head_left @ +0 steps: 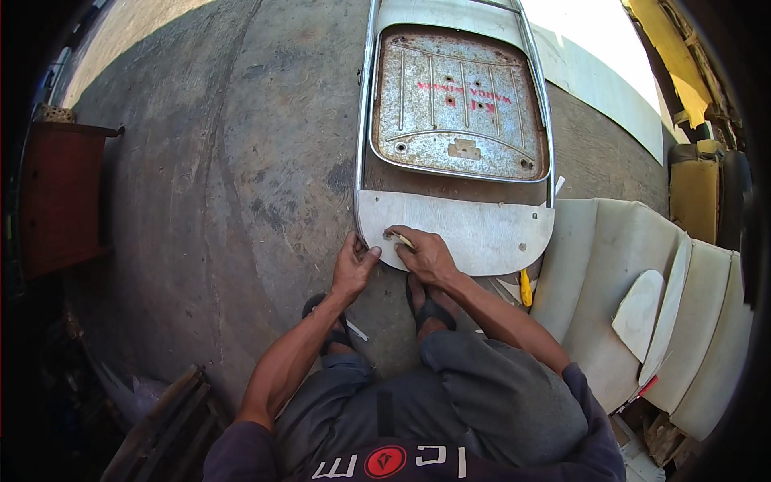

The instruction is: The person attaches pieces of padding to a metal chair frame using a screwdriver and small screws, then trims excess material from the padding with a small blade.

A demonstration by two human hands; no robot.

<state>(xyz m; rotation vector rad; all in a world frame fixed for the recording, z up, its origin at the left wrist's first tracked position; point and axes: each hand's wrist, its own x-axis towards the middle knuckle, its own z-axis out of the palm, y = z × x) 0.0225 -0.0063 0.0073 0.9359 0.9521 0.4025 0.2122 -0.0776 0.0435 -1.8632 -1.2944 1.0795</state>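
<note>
A white board (458, 221) with a rounded edge lies across the lower end of a chrome chair frame (361, 104). My left hand (353, 261) grips the board's left edge, thumb near the top surface. My right hand (424, 259) is closed around a thin pale-yellow pencil-like tool (402, 239), its tip at a hole in the board's left part. Above the board, a rusty metal seat pan (456, 112) with red lettering sits within the chrome frame. A yellow-handled tool (525, 287) lies just right of the board.
Cream padded cushions (594, 265) and pale offcuts (638, 309) are at the right. A red metal box (60, 197) stands at the left, a wooden slatted piece (161, 426) at the lower left. Yellowish scraps (695, 193) lie at the far right. My sandalled feet are below the board.
</note>
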